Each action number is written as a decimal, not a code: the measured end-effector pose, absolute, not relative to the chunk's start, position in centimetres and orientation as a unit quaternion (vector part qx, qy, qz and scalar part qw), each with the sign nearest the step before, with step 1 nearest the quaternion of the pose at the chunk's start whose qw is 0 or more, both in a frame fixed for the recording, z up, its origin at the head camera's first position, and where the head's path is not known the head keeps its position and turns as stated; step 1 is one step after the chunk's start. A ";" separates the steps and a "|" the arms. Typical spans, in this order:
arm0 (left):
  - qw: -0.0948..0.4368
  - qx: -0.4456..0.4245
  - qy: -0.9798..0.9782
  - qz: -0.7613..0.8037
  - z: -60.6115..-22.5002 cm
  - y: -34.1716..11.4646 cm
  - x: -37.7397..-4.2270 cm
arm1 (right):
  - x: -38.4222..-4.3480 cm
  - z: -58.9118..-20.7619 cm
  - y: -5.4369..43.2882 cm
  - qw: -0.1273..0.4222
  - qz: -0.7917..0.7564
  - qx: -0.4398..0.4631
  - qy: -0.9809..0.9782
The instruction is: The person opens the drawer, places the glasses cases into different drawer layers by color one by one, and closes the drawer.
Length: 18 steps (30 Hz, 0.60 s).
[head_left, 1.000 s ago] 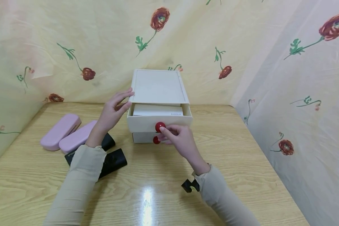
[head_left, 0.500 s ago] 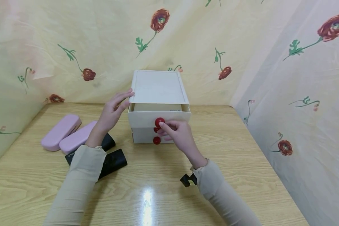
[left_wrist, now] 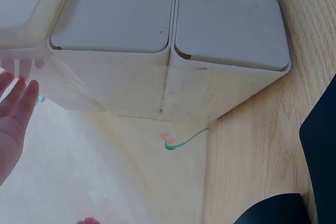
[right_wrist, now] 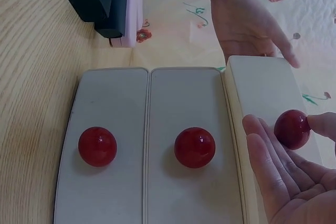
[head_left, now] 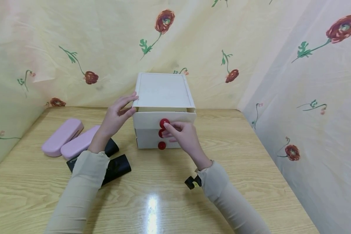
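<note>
A white drawer unit (head_left: 165, 89) with three stacked drawers stands at the back of the table. Its top drawer (head_left: 146, 120) sticks out a little, and a narrow strip of the contents shows behind the front. At that drawer's round red knob (right_wrist: 292, 128), my right hand (head_left: 187, 138) pinches with the thumb on one side and the fingers curled around the other. My left hand (head_left: 114, 116) rests its extended fingers against the unit's upper left edge. In the left wrist view, the fingers (left_wrist: 20, 103) lie along the unit's side. The two lower drawers (right_wrist: 113, 103) are closed.
Two pink cases (head_left: 62, 136) lie at the left of the wooden table (head_left: 237, 156). Black cases (head_left: 120, 167) lie beside them, partly behind the left forearm. A small notched black object (head_left: 190, 182) sits by the right sleeve. Flowered cloth hangs behind and at the right.
The top drawer has slid inward, away from me, with my right hand on its knob. Less of its contents shows. My left hand has stayed at the unit's edge.
</note>
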<state>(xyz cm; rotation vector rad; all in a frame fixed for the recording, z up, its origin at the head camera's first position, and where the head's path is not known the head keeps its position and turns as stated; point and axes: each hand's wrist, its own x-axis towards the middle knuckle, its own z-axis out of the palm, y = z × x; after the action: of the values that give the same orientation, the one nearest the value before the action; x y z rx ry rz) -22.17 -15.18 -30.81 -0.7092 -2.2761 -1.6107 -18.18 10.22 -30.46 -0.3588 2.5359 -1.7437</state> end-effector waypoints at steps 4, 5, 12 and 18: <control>0.135 -0.246 -0.784 -0.554 -30.8 -15.1 -22.2 | -18.5 -30.4 10.1 0.020 -0.565 -0.109 0.818; 0.135 -0.246 -0.783 -0.555 -30.8 -15.1 -22.2 | -18.6 -30.5 10.1 0.020 -0.567 -0.107 0.817; 0.137 -0.244 -0.781 -0.558 -30.9 -15.1 -22.2 | -19.0 -30.4 10.0 0.020 -0.567 -0.105 0.817; 0.139 -0.235 -0.784 -0.558 -30.8 -15.0 -22.2 | -19.4 -30.3 10.0 0.018 -0.565 -0.105 0.818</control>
<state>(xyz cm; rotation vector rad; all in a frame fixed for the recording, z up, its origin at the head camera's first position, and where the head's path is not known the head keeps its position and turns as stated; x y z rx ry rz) -22.18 -15.01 -30.85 -0.6787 -2.2658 -1.6131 -19.37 10.01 -30.33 -0.3251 2.5402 -1.7558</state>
